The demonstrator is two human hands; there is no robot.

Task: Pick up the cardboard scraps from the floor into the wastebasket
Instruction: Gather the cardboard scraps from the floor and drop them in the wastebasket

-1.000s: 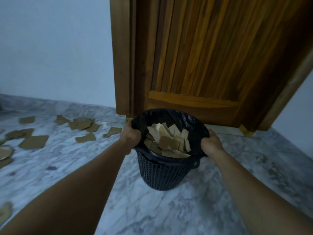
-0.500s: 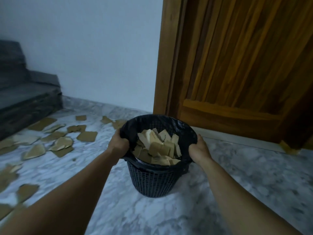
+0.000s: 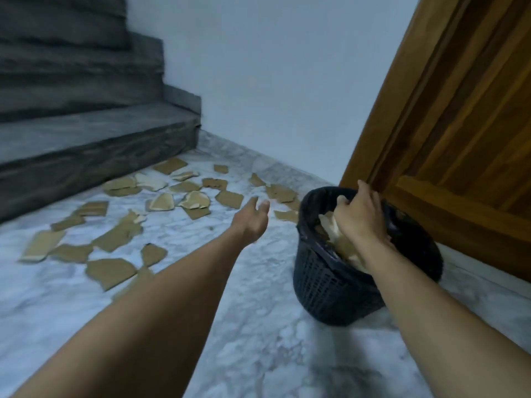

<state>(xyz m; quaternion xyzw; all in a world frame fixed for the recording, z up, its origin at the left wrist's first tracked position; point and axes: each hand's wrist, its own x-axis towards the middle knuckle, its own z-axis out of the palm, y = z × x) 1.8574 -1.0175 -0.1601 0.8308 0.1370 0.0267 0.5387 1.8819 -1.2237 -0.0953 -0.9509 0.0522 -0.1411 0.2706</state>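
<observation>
the left hand (image 3: pixel 253 222) is stretched out over the marble floor (image 3: pixel 258 340), fingers loosely spread and holding nothing. the cardboard scraps (image 3: pixel 198 200) lie just beyond it and to its left, a flat brown band running from near left to far right along the foot of the grey stairs (image 3: pixel 86 139). the right hand (image 3: pixel 359 218) is curled over the far rim of the black wastebasket (image 3: pixel 330 288), which leans a little and is heaped with pieces. the left hand is clearly the nearer one. the scraps look thin and torn, and some curl upward.
</observation>
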